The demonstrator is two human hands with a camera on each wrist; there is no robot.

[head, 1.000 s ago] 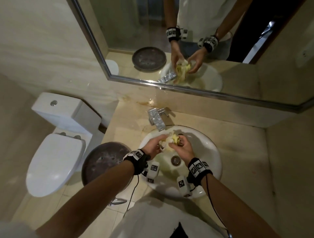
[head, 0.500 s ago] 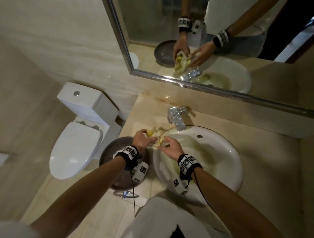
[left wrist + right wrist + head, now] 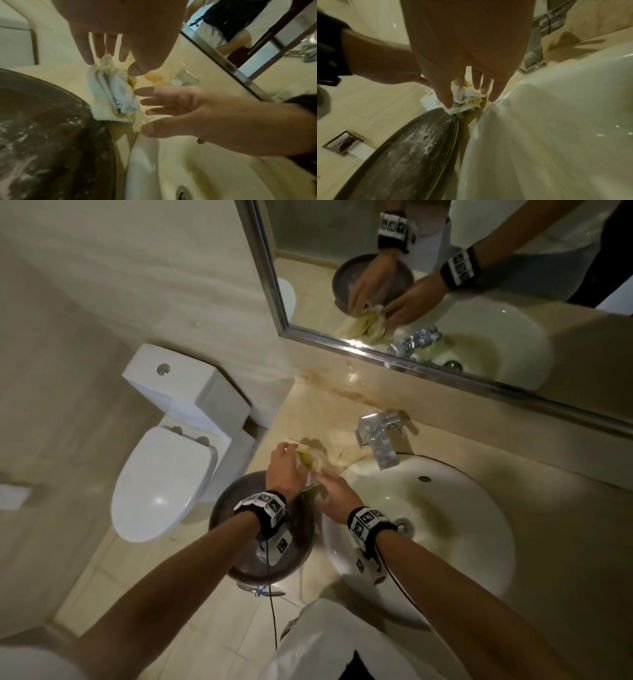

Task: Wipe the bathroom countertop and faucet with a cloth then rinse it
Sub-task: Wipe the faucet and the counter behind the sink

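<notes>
A crumpled white-and-yellow cloth (image 3: 313, 457) lies on the beige countertop (image 3: 565, 508), left of the white sink (image 3: 462, 542) and the chrome faucet (image 3: 380, 440). My left hand (image 3: 286, 470) hovers over the cloth's far end with straight fingers. In the left wrist view its fingertips (image 3: 89, 59) reach the top of the cloth (image 3: 113, 96). My right hand (image 3: 334, 494) comes in from the sink side. Its fingers (image 3: 145, 101) are straight at the cloth's right edge. In the right wrist view, the right hand (image 3: 477, 86) spreads over the cloth (image 3: 467, 100). Neither hand grips it.
A dark round bin lid (image 3: 260, 529) sits just below the counter's left end, close to the cloth. A white toilet (image 3: 164, 484) stands further left. The mirror (image 3: 445, 268) runs along the back wall. Brown stains (image 3: 346, 395) mark the counter's back edge.
Both hands carried the cloth from the basin under the faucet leftward onto the countertop. They had gripped it together; now it lies on the counter and the fingers are straight.
</notes>
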